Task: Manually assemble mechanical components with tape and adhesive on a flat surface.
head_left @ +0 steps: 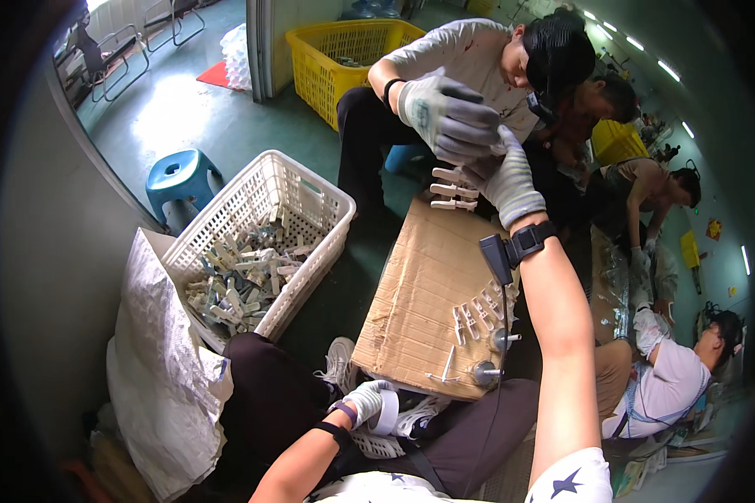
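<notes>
My right hand [512, 180], in a striped grey-white glove, reaches over the far end of a cardboard box [419, 285]. Its fingers are closed on a small stack of white clothes pegs [455, 191] that juts out to the left. Just above it is the gloved hand [449, 116] of a person sitting opposite; the two hands overlap in view. Low in front of me, my gloved left hand [367, 401] grips a white ring-shaped roll [385, 413]. More white pegs [478, 312] lie in a row on the box, beside metal discs with rods [485, 373] and a thin white stick [448, 364].
To the left, a white plastic basket [315, 197] holds many loose pegs, with a white woven sack [155, 369] against its near end. Beyond are a blue stool [176, 178] and a yellow crate [315, 71]. Other people [667, 377] work on the right. A cable hangs from my right wrist.
</notes>
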Demonstrator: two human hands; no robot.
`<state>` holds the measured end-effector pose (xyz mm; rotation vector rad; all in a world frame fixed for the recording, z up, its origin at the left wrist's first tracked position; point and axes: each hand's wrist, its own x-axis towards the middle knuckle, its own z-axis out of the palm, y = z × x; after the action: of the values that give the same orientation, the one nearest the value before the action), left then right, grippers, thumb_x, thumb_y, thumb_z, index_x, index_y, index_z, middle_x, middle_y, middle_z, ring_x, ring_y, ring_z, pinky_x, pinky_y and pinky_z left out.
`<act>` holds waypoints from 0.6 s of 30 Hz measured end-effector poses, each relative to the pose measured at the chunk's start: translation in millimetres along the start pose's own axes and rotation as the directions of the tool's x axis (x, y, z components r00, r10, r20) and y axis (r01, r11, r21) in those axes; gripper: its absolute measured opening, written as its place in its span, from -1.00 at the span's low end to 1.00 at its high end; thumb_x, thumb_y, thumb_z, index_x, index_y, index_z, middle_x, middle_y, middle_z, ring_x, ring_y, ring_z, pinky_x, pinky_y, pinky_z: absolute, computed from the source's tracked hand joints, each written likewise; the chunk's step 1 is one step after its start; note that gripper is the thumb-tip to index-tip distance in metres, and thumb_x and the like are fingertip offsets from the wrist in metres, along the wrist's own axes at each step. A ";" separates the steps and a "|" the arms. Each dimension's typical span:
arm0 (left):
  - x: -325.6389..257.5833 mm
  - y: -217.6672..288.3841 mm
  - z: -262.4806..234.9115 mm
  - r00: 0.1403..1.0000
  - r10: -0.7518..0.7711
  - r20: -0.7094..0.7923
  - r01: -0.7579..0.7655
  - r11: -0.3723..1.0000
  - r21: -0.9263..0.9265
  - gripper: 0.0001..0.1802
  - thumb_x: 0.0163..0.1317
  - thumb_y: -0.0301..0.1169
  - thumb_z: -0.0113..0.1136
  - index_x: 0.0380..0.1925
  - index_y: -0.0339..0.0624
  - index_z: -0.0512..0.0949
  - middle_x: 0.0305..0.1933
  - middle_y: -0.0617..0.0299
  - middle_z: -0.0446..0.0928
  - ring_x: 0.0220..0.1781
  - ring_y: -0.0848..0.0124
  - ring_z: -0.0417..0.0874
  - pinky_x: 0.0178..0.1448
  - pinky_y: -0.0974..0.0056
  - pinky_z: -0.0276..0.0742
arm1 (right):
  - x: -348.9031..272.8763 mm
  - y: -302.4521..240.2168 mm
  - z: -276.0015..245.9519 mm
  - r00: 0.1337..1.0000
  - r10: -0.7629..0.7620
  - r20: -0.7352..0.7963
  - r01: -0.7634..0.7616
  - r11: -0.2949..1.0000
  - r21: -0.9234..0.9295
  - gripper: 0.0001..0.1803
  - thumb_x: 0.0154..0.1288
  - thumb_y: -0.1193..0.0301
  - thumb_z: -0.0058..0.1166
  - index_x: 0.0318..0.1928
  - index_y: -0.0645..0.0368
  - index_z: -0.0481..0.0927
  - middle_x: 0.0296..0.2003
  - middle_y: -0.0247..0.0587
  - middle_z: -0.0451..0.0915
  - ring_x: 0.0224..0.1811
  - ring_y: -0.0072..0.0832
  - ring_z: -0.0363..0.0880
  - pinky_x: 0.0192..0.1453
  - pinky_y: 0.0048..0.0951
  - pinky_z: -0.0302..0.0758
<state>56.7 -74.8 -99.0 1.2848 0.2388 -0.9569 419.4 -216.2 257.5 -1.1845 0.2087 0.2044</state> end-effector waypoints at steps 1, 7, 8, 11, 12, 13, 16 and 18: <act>-1.2 3.3 0.3 1.000 -0.027 -0.003 0.027 0.999 0.034 -0.63 0.18 -0.66 0.02 -0.02 -0.17 0.55 -0.18 0.21 0.60 -0.17 0.39 0.58 -0.04 0.24 0.52 | -4.2 -3.7 0.6 0.999 -0.015 0.033 0.015 1.000 0.002 -0.49 0.23 -0.14 -0.03 -0.08 -0.01 0.50 -0.17 -0.26 0.58 -0.09 -0.33 0.57 -0.06 -0.24 0.55; -19.5 21.8 3.1 0.998 -0.051 -0.024 0.053 0.996 0.072 -0.62 0.19 -0.62 0.01 0.02 -0.18 0.53 -0.14 0.17 0.60 -0.11 0.33 0.59 -0.02 0.22 0.53 | -38.7 -25.1 -8.6 0.998 0.030 -0.062 -0.027 0.998 0.054 -0.53 0.20 -0.09 0.07 -0.25 0.07 0.56 -0.40 -0.20 0.66 -0.33 -0.32 0.66 -0.17 -0.17 0.60; -20.4 23.0 2.9 0.999 -0.027 -0.023 0.029 0.993 0.117 -0.63 0.20 -0.59 0.01 0.02 -0.16 0.53 -0.13 0.17 0.60 -0.11 0.33 0.59 -0.03 0.22 0.53 | -43.1 -28.7 -8.8 0.998 0.037 -0.047 -0.032 0.995 0.096 -0.53 0.18 -0.10 0.09 -0.25 0.06 0.50 -0.40 -0.17 0.59 -0.34 -0.30 0.60 -0.23 -0.17 0.59; -19.7 21.4 2.7 0.998 0.051 -0.041 -0.045 0.989 0.144 -0.63 0.20 -0.60 0.00 0.02 -0.14 0.54 -0.13 0.17 0.60 -0.13 0.34 0.60 -0.05 0.21 0.54 | -54.3 -40.4 -7.7 1.000 0.027 -0.006 -0.026 0.988 0.153 -0.52 0.20 -0.11 0.07 -0.23 0.07 0.52 -0.41 -0.16 0.62 -0.37 -0.29 0.62 -0.21 -0.17 0.60; -19.1 20.0 2.4 0.996 0.075 -0.042 -0.067 0.984 0.167 -0.64 0.20 -0.60 -0.01 0.00 -0.14 0.54 -0.15 0.18 0.61 -0.15 0.34 0.59 -0.06 0.21 0.55 | -57.4 -44.1 -7.3 0.999 0.034 0.027 -0.038 0.985 0.169 -0.52 0.21 -0.11 0.05 -0.25 0.07 0.53 -0.45 -0.16 0.64 -0.39 -0.28 0.64 -0.20 -0.15 0.60; -18.3 19.1 2.5 0.996 0.080 -0.041 -0.072 0.983 0.167 -0.64 0.20 -0.60 -0.01 0.00 -0.14 0.54 -0.15 0.18 0.61 -0.15 0.34 0.59 -0.06 0.21 0.55 | -59.4 -46.0 -5.8 0.998 0.041 0.049 -0.049 0.984 0.170 -0.52 0.21 -0.11 0.05 -0.25 0.07 0.53 -0.45 -0.16 0.64 -0.39 -0.28 0.64 -0.20 -0.15 0.60; -18.6 18.8 3.0 0.996 0.060 -0.059 -0.045 0.971 0.237 -0.58 0.20 -0.73 -0.13 0.01 -0.17 0.51 -0.15 0.27 0.60 -0.14 0.40 0.59 0.00 0.24 0.54 | -63.2 -48.9 -2.0 0.999 -0.003 0.041 -0.004 0.985 0.171 -0.52 0.21 -0.11 0.05 -0.28 0.08 0.54 -0.47 -0.16 0.66 -0.41 -0.27 0.65 -0.19 -0.12 0.59; -21.5 21.2 3.3 0.998 0.039 -0.056 -0.024 0.971 0.237 -0.56 0.18 -0.73 -0.13 0.02 -0.17 0.51 -0.14 0.26 0.61 -0.12 0.39 0.59 0.01 0.24 0.54 | -64.4 -48.3 0.6 0.999 -0.019 0.027 0.013 0.980 0.197 -0.51 0.20 -0.10 0.06 -0.30 0.10 0.54 -0.46 -0.16 0.65 -0.40 -0.28 0.65 -0.17 -0.10 0.59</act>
<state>57.5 -68.3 -69.3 1.5330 0.1534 -0.9405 370.3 -236.3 318.1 -0.9852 0.1892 0.1823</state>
